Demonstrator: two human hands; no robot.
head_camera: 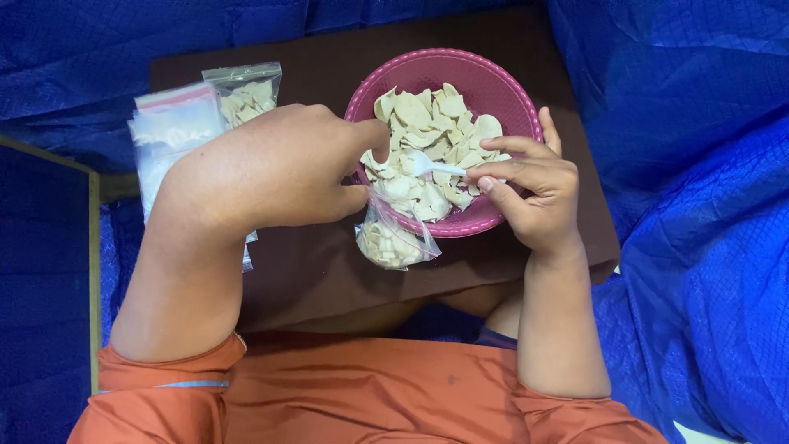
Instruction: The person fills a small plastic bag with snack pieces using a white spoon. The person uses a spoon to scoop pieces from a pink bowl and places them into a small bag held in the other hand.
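Observation:
A pink bowl point(485, 79) full of pale, flat chips point(434, 123) sits on a dark brown board point(329, 271). My right hand point(536, 194) pinches a white plastic spoon point(429, 164) whose bowl lies among the chips. My left hand point(275, 168) holds a small clear plastic bag point(393, 240) by its mouth at the bowl's near rim. The bag hangs down partly filled with chips.
A stack of clear zip bags point(168, 136) lies at the board's left edge, and one filled bag of chips point(248, 94) rests behind it. Blue quilted fabric point(699, 164) surrounds the board. My orange sleeves are at the bottom.

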